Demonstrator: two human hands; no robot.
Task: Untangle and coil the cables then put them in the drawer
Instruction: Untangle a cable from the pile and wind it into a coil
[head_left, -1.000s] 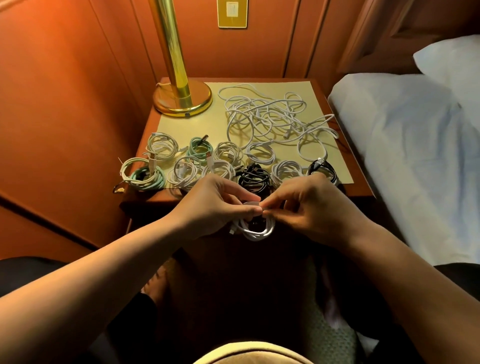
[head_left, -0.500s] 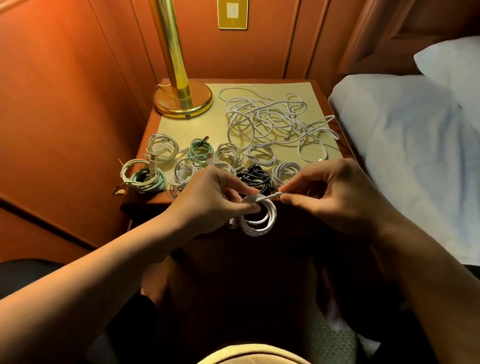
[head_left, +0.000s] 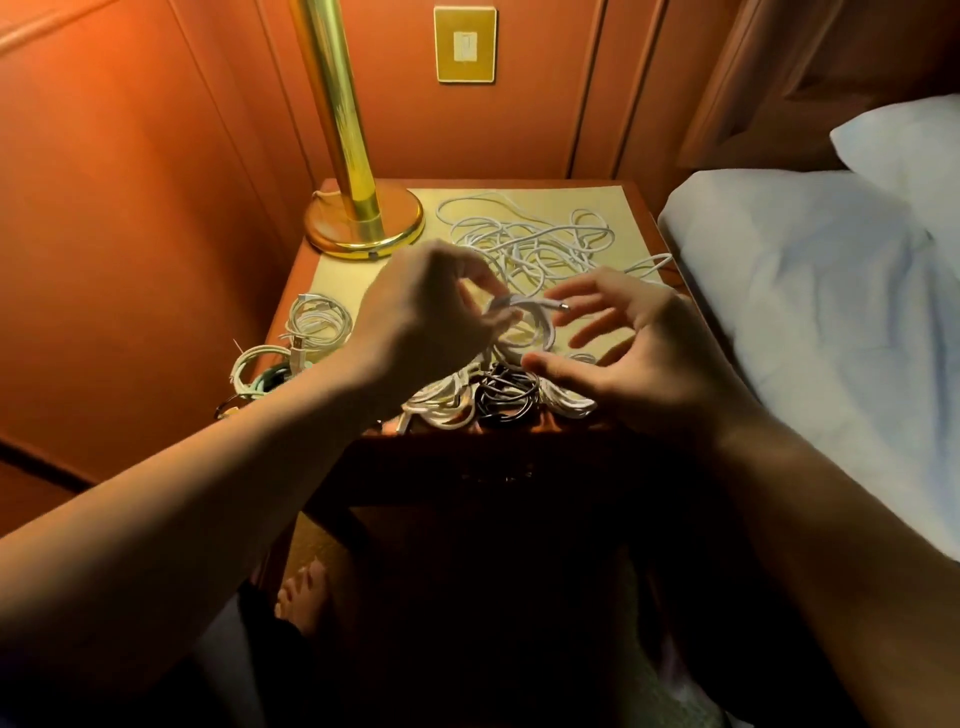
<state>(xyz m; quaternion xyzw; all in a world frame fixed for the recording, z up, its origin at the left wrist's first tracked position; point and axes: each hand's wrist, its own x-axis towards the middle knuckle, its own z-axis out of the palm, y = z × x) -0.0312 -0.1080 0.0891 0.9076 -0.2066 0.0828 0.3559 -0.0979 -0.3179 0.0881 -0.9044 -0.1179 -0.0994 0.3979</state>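
Fingers (head_left: 470, 283) of left hand (head_left: 415, 317) pinch white coil (head_left: 524, 325) above nightstand edge (head_left: 493, 431).

Left hand (head_left: 421, 322) with fingers curled in a pinch, right hand (head_left: 639, 358) beside it, fingers spread.

Glossy brass lamp (head_left: 358, 218), polished wood nightstand (head_left: 467, 457), smooth plastic cables (head_left: 535, 239), matt cloth bedsheet (head_left: 810, 291)

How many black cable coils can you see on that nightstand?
1. The black coil lies at the nightstand's front edge, between white coils, just below the open right hand. Others may be hidden behind it or the left hand, which pinches a white cable.
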